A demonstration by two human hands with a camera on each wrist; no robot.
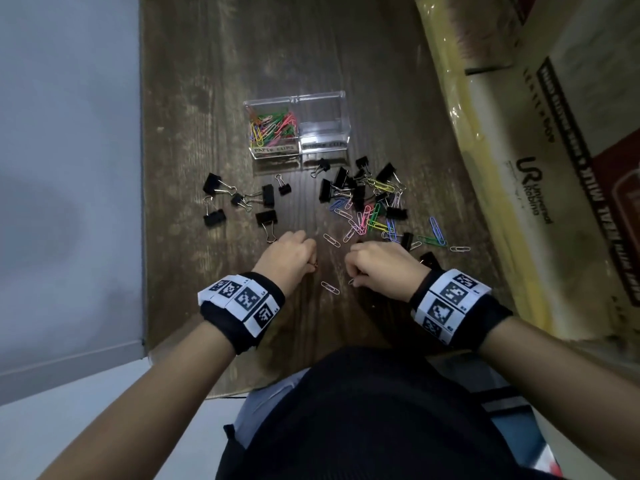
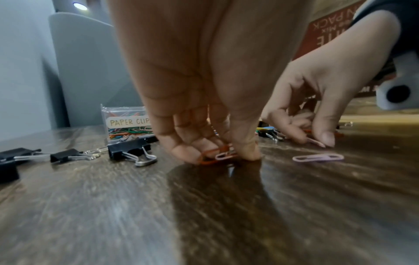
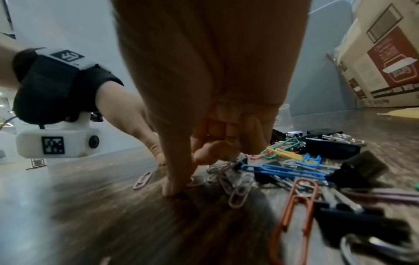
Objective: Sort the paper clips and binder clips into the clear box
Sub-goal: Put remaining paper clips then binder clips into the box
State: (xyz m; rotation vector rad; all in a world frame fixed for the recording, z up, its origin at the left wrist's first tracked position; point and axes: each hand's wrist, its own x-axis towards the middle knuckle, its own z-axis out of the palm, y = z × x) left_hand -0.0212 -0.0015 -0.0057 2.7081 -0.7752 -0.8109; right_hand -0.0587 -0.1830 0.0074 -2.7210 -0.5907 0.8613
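The clear box (image 1: 341, 98) stands mid-table; its left compartment holds coloured paper clips (image 1: 273, 128), and its right compartment looks bare. Black binder clips (image 1: 265, 195) lie scattered to the left of a mixed pile of clips (image 1: 367, 202). My left hand (image 2: 217, 156) is down on the table, thumb and fingers pinching an orange paper clip (image 2: 215, 149) and a pink one. My right hand (image 1: 353, 277) is also at the table, thumb and forefinger pinching a pink paper clip (image 2: 315, 142). Its other fingers are curled under. Another pink paper clip (image 2: 317, 158) lies loose between the hands.
Large cardboard boxes (image 1: 554, 168) lean along the right side of the wooden table (image 1: 363, 64). The table's left edge (image 1: 142, 202) drops to a grey floor. More binder clips and an orange paper clip (image 3: 294, 206) lie close to the right hand.
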